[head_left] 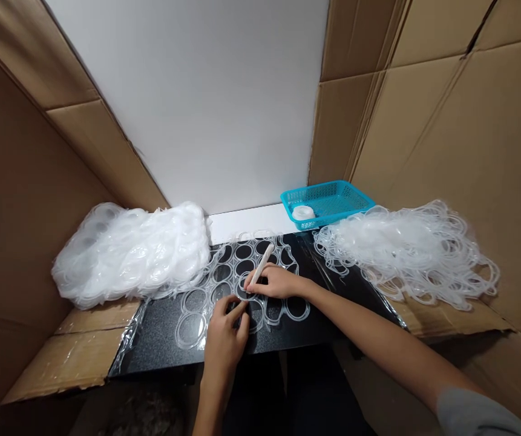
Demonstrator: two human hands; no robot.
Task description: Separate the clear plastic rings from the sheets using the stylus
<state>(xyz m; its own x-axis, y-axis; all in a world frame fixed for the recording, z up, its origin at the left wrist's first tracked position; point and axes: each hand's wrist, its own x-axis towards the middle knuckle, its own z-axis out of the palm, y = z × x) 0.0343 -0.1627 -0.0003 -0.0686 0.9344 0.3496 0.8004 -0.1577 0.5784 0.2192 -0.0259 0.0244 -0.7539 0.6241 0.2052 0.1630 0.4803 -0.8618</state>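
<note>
So on the left there's a big heap of clear plastic rings (137,254), piled up against the cardboard wall (13,151). Right of that, the sheet of joined rings (221,274) lies flat in the middle of the surface (164,339), between the two heaps.

The left hand (226,333) is at the sheet's near edge, thumb and fingers bent and close together down at the plastic; can't tell if they're actually pinching it. The right hand (276,281) has its fingers closed around a white pen-like tool (261,264), tip down at one ring near the left fingertips. My take: keep that left hand pressing right beside the ring so the thin plastic doesn't lift or slide, and trace the edge lightly, since a hard push could nick the ring next door.

Far right of the hands there's a blue basket (333,219) with a few white rings (303,213) in it, then a looser, stringier heap of plastic (405,248) on the right. Surface is speckled black, with a white panel (196,103) behind and cardboard on both sides.
</note>
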